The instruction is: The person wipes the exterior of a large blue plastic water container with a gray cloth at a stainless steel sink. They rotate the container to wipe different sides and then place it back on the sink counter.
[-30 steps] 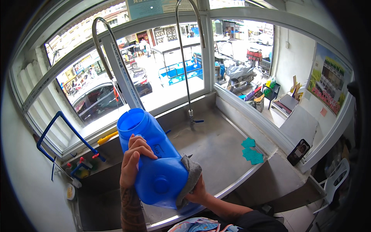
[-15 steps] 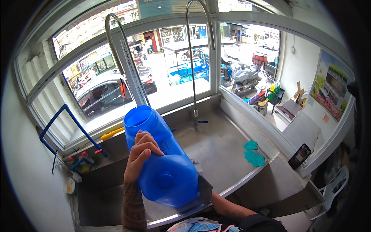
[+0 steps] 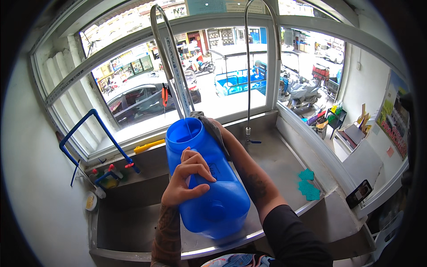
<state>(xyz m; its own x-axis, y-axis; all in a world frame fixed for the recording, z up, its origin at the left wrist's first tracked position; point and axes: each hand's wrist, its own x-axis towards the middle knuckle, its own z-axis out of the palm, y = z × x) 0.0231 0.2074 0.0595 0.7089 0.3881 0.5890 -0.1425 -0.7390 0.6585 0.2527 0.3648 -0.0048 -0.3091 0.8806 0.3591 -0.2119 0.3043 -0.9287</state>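
A large blue plastic jug (image 3: 218, 196) lies tilted over the sink's front edge, its round open mouth pointing away from me and upward. My left hand (image 3: 190, 178) is closed round the handle on its upper side. A thin streak, apparently water, crosses the mouth opening. My right hand (image 3: 217, 127) reaches along the jug's right side to the neck and presses a grey cloth (image 3: 216, 139) there; the cloth and jug hide most of its fingers.
The steel sink (image 3: 133, 218) has two tall curved faucets, a left faucet (image 3: 159, 31) and a right faucet (image 3: 247, 80). Teal gloves (image 3: 308, 184) lie on the right. Blue pipes (image 3: 75, 127) run up the left wall. A phone (image 3: 359, 194) leans at right.
My right hand has carried the grey cloth from the jug's base up to its neck. My left hand keeps its hold on the handle. The view has shifted, moving the scene rightward.
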